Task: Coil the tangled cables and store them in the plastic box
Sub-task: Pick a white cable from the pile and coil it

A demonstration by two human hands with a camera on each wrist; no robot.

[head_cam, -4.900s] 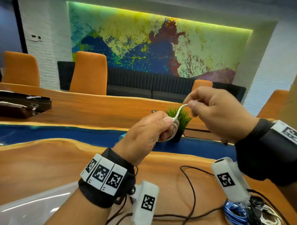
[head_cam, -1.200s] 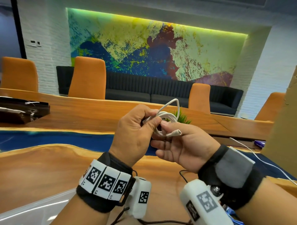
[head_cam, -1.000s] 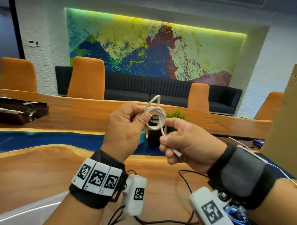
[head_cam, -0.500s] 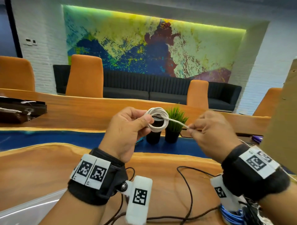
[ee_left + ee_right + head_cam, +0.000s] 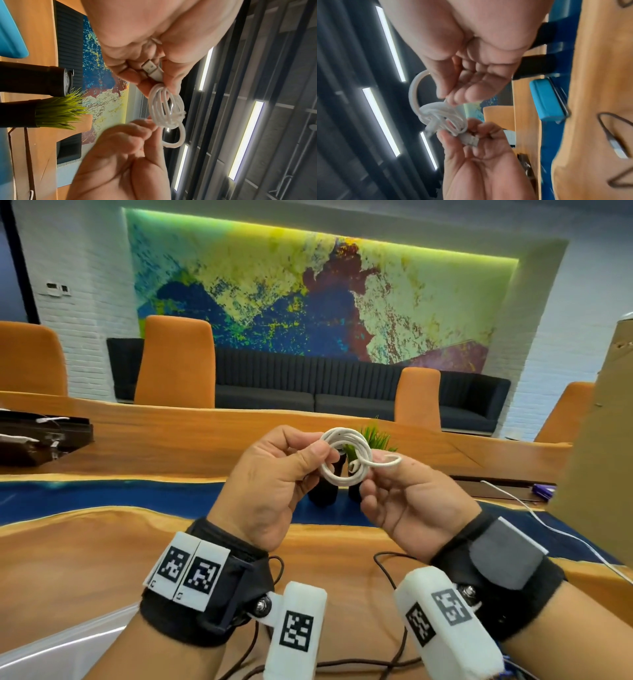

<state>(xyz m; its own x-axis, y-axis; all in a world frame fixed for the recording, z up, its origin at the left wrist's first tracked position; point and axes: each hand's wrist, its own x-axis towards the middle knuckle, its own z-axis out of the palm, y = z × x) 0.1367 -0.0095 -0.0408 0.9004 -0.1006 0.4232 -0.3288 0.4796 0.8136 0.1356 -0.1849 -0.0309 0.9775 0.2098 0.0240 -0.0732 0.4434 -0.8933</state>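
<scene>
A white USB cable [image 5: 346, 457] is wound into a small coil held up over the wooden table [image 5: 85, 559]. My left hand [image 5: 322, 457] pinches the coil's left side; in the left wrist view its fingers [image 5: 130, 73] also grip the USB plug [image 5: 152, 69]. My right hand [image 5: 380, 463], palm up, pinches the cable's tail where it crosses the coil, and a short loop [image 5: 390, 463] sticks out to the right. The right wrist view shows the same coil [image 5: 440, 116] and loop [image 5: 412, 94]. A corner of the clear plastic box [image 5: 51, 645] shows at the bottom left.
A thin black cable [image 5: 387, 577] lies looped on the table beneath my wrists. Another white cable [image 5: 513, 505] trails at the right beside a cardboard box [image 5: 599, 457]. Two black pots [image 5: 322, 491] with a green plant [image 5: 376, 436] stand behind my hands. Orange chairs line the far side.
My right hand, which was pulling the tail out to the right, has turned palm up and come back against the coil. The tail now forms a short loop at the coil's right side.
</scene>
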